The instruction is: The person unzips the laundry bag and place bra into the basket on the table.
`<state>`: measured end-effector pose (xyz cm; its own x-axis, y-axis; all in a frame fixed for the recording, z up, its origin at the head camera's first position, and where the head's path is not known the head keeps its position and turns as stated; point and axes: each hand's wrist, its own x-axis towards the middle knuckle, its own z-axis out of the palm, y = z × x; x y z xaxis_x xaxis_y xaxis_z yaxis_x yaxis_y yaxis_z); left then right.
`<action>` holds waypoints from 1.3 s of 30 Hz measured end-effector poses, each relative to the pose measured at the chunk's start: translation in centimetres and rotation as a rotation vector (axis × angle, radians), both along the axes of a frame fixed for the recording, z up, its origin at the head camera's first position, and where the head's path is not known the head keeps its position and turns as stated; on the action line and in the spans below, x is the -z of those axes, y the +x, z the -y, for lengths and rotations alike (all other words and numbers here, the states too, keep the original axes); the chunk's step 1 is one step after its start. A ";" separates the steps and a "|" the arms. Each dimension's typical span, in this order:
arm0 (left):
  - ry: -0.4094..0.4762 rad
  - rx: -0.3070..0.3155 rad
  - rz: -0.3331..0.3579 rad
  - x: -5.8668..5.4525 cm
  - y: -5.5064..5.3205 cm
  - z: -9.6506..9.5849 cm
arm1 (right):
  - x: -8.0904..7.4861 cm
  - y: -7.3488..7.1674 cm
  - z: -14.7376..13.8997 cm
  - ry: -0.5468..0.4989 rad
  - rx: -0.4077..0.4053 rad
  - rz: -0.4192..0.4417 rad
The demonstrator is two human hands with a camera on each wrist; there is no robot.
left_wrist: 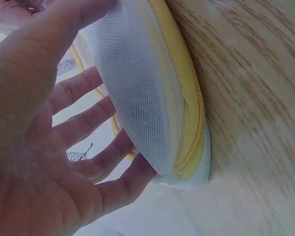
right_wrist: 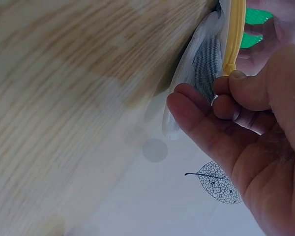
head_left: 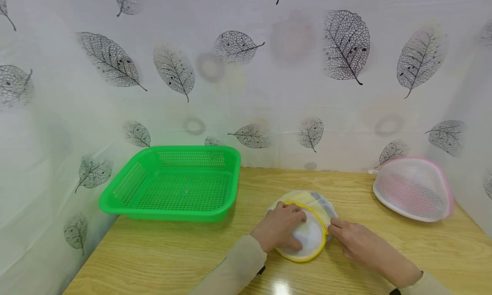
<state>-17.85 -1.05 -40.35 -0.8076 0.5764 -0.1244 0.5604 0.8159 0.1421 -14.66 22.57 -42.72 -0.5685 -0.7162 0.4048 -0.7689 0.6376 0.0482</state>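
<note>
A round white mesh laundry bag (head_left: 310,239) with a yellow zipper rim lies on the wooden table, its bulging part showing pale yellow and grey patches. Over its top spreads my left hand (head_left: 282,226), thumb and fingers curved about the mesh. In the left wrist view those fingertips touch the mesh (left_wrist: 132,88) beside the yellow zipper (left_wrist: 189,108). At the bag's right edge, my right hand (head_left: 357,243) pinches the zipper pull. The right wrist view shows thumb and forefinger together at the yellow zipper's end (right_wrist: 230,68); the pull itself is mostly hidden.
A green perforated plastic basket (head_left: 230,188) stands at the back left of the table (head_left: 161,256). Toward the back right lies a white mesh bag with pink edging (head_left: 413,190). A leaf-patterned white curtain (head_left: 269,94) hangs behind and at both sides.
</note>
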 end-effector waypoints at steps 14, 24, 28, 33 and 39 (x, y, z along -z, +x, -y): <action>0.018 -0.035 -0.084 -0.2 1.4 -0.3 | -1.1 -1.3 0.1 0.065 0.146 0.125; -0.101 0.138 -0.199 -2.0 1.1 -1.2 | -1.5 -4.9 0.8 0.020 0.165 0.123; -0.094 0.156 -0.170 -1.5 0.3 -1.1 | -1.4 -5.9 1.3 0.035 0.109 0.112; 0.027 0.191 -0.066 -0.4 -0.7 -0.5 | -1.1 -6.6 1.3 0.055 0.049 0.087; 0.056 0.231 -0.063 0.1 -1.3 -0.4 | -0.8 -6.9 1.0 0.077 0.030 0.113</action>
